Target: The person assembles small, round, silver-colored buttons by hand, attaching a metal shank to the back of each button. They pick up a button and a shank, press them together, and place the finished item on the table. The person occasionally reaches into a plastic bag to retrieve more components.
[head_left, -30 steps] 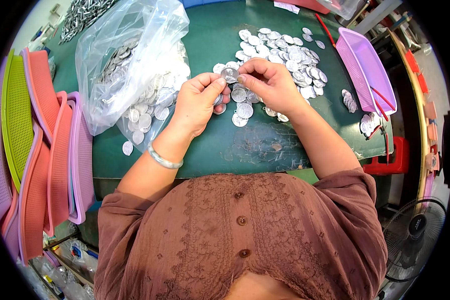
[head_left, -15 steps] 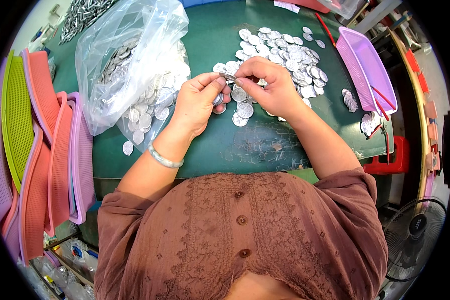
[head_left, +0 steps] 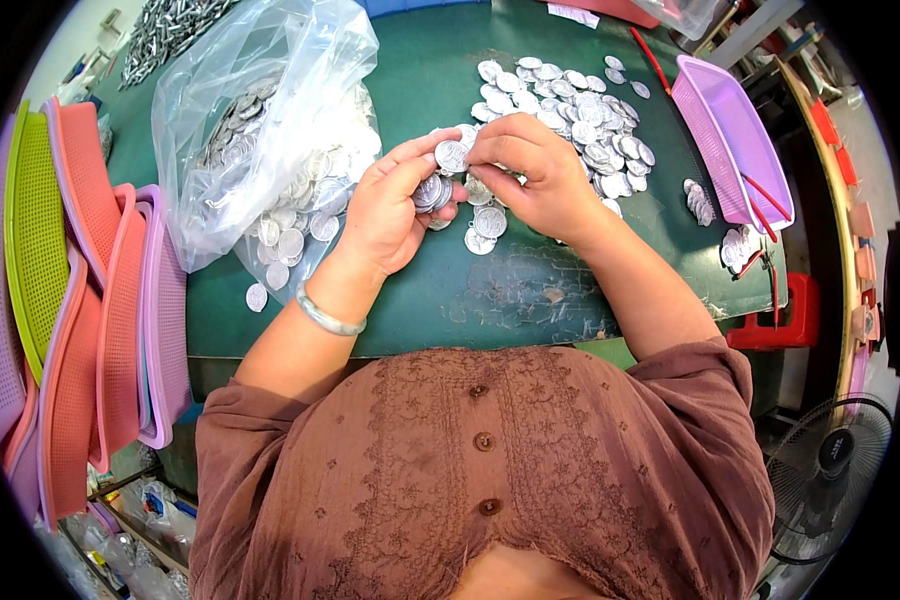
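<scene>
My left hand [head_left: 382, 212] is curled round several silver coin-like medallions [head_left: 431, 193] in its palm. Between its fingers and my right hand [head_left: 542, 178] stands one medallion [head_left: 451, 156], its face turned up into view. The right thumb and forefinger are closed at this piece's right edge. Just below the hands, a few loose medallions [head_left: 489, 222] lie on the green table [head_left: 420, 300]. Beyond my right hand spreads a larger pile of the same silver pieces [head_left: 595, 112]. Left of my left hand, a clear plastic bag [head_left: 195, 180] lies with many more in it.
Pink, purple and green perforated baskets [head_left: 120, 330] are stacked at the left. A purple basket [head_left: 730, 140] and red-handled pliers [head_left: 765, 262] are at the right table edge, near small medallion clusters [head_left: 698, 202]. A red stool [head_left: 802, 315] and a fan [head_left: 835, 475] stand beyond.
The medallion between my hands has turned from edge-on to face-up. My left fingers have opened a little, showing more of the pieces in the palm.
</scene>
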`<state>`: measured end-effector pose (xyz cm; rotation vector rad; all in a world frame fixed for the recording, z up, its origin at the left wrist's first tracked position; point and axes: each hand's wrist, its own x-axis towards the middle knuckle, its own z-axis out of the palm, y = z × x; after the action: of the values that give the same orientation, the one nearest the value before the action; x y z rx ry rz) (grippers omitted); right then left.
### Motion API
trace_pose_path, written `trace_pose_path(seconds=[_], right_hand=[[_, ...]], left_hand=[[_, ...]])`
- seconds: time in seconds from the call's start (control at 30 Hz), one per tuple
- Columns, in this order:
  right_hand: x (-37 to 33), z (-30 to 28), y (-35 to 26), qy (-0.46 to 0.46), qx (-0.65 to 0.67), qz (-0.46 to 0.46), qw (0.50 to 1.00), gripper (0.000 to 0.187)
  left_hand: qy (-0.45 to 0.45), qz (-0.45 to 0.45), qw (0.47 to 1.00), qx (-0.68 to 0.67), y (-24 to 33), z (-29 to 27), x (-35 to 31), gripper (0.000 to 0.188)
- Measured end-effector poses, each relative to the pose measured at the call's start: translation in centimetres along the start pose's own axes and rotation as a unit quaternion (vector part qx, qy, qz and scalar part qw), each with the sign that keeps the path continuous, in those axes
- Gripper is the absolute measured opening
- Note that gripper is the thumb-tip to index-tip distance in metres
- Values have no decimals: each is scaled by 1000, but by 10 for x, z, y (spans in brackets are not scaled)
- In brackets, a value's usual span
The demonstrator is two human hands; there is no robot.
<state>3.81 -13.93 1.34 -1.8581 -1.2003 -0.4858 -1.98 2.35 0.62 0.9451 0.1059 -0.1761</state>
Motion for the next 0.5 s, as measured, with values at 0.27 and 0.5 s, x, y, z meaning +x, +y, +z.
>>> trace_pose_path(seconds=[0.27,0.5], right_hand=[[2,-6,22,11,-2,103,995,13],[-2,7,30,-96,-173,83,977,32]], left_hand=[[13,-63,986,-157,2,-20,13,25],[12,-37,990,-138,6,-18,9,20]])
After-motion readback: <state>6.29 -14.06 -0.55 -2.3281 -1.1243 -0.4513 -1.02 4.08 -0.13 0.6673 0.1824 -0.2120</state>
